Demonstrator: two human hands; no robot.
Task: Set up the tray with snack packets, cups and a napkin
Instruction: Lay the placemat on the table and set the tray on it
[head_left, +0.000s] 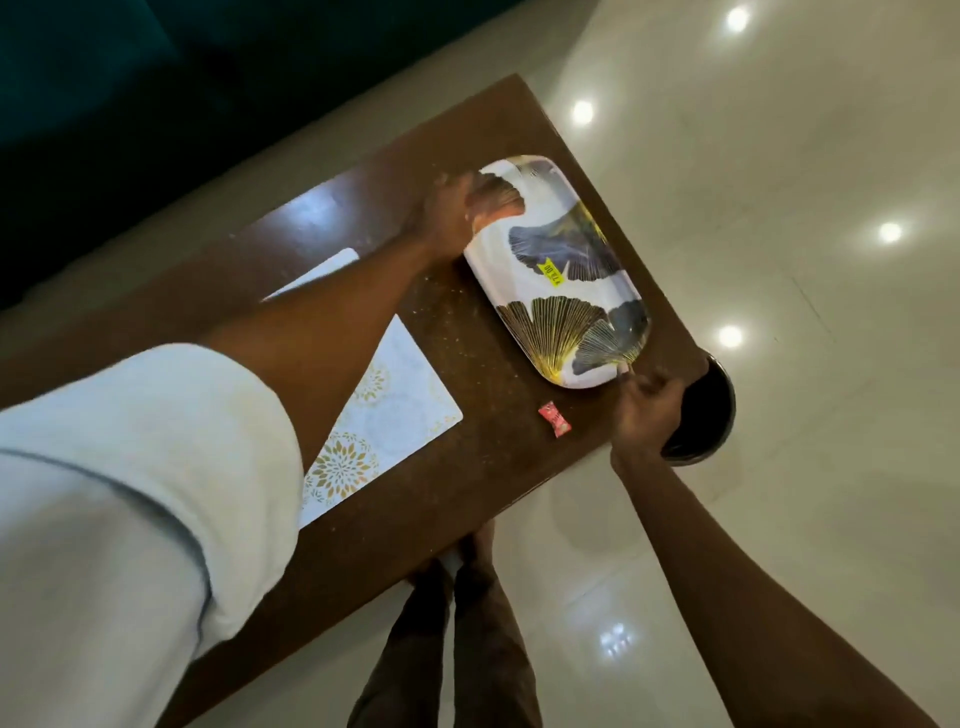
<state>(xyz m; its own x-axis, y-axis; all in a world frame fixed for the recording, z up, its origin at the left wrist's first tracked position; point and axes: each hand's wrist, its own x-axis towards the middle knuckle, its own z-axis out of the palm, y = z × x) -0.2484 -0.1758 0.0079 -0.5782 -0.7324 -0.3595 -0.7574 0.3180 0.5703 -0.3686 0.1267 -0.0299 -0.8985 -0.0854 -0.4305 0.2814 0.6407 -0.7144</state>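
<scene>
Your left hand (457, 208) grips the far end of the tray (558, 270), fingers curled over its rim, though blur hides the exact finger positions. Your right hand (647, 410) closes on the near end of the tray, fingertips at its edge. The tray, white with gold and dark leaf prints and a yellow price sticker (551, 274), lies on the brown table (467, 467) near its right edge. A small red sweet wrapper (555, 420) lies on the table just beside your right hand. A white placemat with gold flowers (384, 410) lies to the left, partly under your left arm. A dark round bin (701, 415) stands on the floor just past the right hand.
</scene>
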